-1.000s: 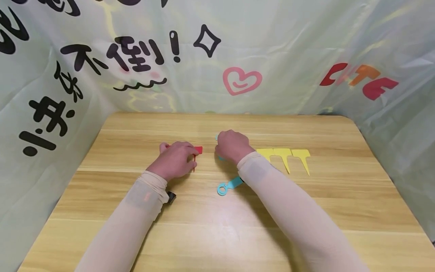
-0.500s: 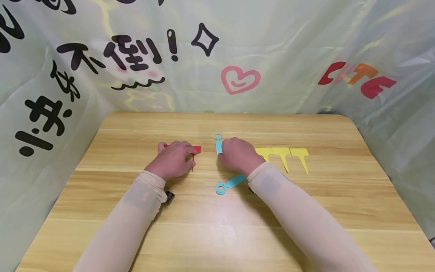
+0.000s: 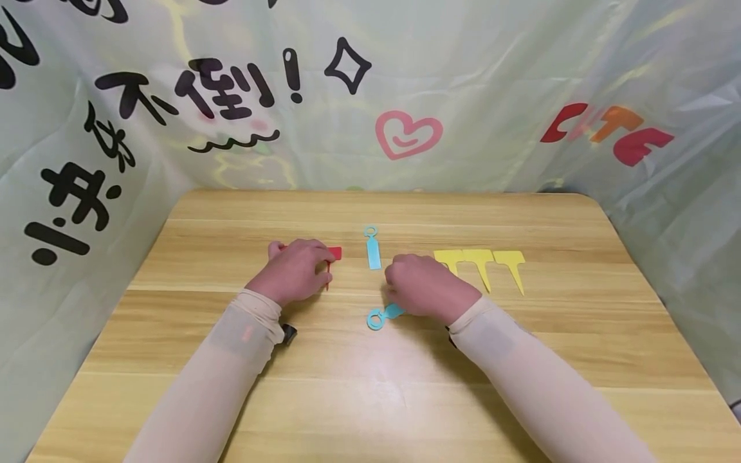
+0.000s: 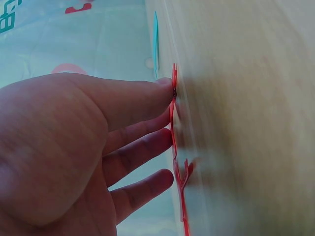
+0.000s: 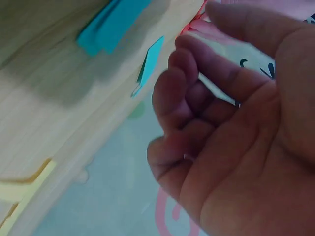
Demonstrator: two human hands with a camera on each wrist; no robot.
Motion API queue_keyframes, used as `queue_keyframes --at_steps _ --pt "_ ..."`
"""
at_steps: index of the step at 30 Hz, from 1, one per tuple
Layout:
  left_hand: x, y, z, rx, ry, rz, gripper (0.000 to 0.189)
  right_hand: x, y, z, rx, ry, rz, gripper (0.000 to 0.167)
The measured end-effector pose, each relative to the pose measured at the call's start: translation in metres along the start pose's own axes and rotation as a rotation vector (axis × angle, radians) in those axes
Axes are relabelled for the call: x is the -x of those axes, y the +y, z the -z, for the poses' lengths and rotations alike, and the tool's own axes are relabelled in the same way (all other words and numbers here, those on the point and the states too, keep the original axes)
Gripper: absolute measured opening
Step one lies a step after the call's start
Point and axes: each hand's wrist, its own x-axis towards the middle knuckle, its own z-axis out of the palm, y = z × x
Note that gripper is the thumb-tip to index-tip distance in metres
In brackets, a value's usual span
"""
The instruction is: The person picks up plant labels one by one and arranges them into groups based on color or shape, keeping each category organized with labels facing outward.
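Note:
My left hand (image 3: 294,270) rests over red T-shaped plant labels (image 3: 336,253), which it largely hides in the head view. In the left wrist view its thumb and fingertips lie straight against the red labels (image 4: 173,130) on the table. My right hand (image 3: 431,288) hovers over blue ringed tags (image 3: 394,311), their far ends hidden under it. The right wrist view shows its fingers loosely curled, thumb apart, nothing between them; the blue tags (image 5: 118,24) lie overlapping nearby. A separate blue tag (image 3: 374,254) lies straight, ring end away from me, between the two hands and farther back.
Several yellow T-shaped plant labels (image 3: 509,258) lie in a row to the right of my right hand, their points toward me. The wooden table (image 3: 347,411) ends at the back against a printed cloth curtain (image 3: 492,83).
My right hand has left the far blue tag and moved right and toward me, over the nearer blue tags. The far tag now shows whole. My left hand stays on the red labels.

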Motion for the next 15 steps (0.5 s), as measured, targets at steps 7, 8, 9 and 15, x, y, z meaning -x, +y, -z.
queue_keyframes --at_steps 7,8,9,15 --pt "0.000 0.001 0.000 0.011 -0.003 0.004 0.004 0.023 0.015 -0.005 0.079 0.001 0.102 0.011" --pt "0.000 0.001 0.000 0.012 -0.003 0.004 0.003 0.026 0.017 -0.005 0.087 0.011 0.107 0.015" --pt "0.000 0.001 0.000 0.010 -0.003 0.003 0.004 0.029 0.020 -0.006 0.092 0.020 0.106 0.019" --pt "0.000 0.001 0.000 0.009 0.000 0.002 0.012 0.043 0.035 -0.009 0.092 0.057 0.074 0.019"
